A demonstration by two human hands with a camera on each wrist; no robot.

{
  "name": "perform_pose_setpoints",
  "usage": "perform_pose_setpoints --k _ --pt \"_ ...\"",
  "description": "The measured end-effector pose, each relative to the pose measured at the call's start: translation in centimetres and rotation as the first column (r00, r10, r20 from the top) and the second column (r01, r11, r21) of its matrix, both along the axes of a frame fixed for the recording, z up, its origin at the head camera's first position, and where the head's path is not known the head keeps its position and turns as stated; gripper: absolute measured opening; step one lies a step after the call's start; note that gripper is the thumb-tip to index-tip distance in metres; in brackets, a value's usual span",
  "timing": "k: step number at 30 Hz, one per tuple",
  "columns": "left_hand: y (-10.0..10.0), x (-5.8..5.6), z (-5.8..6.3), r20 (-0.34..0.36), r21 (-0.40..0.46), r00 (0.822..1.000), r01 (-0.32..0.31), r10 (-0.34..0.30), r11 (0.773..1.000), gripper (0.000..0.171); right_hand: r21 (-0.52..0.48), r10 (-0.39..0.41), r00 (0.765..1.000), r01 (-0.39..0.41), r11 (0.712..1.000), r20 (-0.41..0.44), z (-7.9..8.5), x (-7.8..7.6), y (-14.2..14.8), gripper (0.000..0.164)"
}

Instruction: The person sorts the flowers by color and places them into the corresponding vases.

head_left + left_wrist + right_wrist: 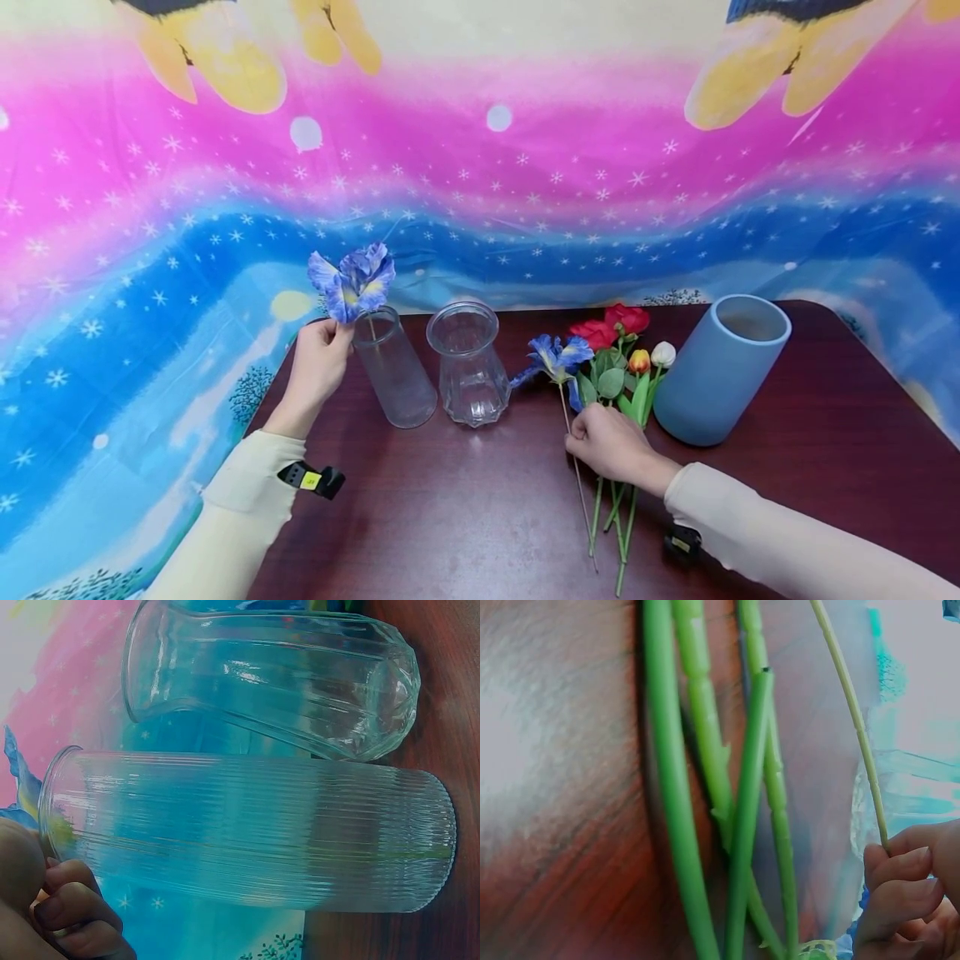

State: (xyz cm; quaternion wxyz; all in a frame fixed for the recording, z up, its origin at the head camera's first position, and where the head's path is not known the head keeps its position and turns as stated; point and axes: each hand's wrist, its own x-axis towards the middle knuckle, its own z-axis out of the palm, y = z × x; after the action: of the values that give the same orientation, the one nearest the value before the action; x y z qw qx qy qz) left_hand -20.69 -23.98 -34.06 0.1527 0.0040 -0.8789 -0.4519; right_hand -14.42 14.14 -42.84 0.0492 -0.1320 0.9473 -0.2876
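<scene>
A blue iris [351, 282] stands with its stem inside a tall ribbed glass vase [397, 379]. My left hand [321, 354] pinches this flower just under its petals, with curled fingers [79, 907] close beside the vase's rim in the left wrist view. Over the table my right hand [611, 442] pinches the thin stem [855, 724] of a second blue iris [557, 358], whose head points away from me. Right beside that hand lie red roses [611, 327], an orange-yellow tulip [639, 361] and a white tulip [663, 354], their green stems [675, 780] crossing.
Between the ribbed vase and the flowers stands a flared clear glass vase [472, 367]. A tall blue vase [716, 375] is at the right. Everything stands on a dark reddish wooden table [450, 517], with a colourful printed cloth [480, 167] hanging behind.
</scene>
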Motion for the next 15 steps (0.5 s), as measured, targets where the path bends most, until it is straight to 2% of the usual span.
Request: perform_pose_setpoints --k 15 --pt "0.2 0.2 0.3 -0.004 0.021 1.0 0.004 -0.004 1.0 0.048 -0.07 0.001 0.998 -0.005 0.998 -0.056 1.6 -0.3 0.1 0.048"
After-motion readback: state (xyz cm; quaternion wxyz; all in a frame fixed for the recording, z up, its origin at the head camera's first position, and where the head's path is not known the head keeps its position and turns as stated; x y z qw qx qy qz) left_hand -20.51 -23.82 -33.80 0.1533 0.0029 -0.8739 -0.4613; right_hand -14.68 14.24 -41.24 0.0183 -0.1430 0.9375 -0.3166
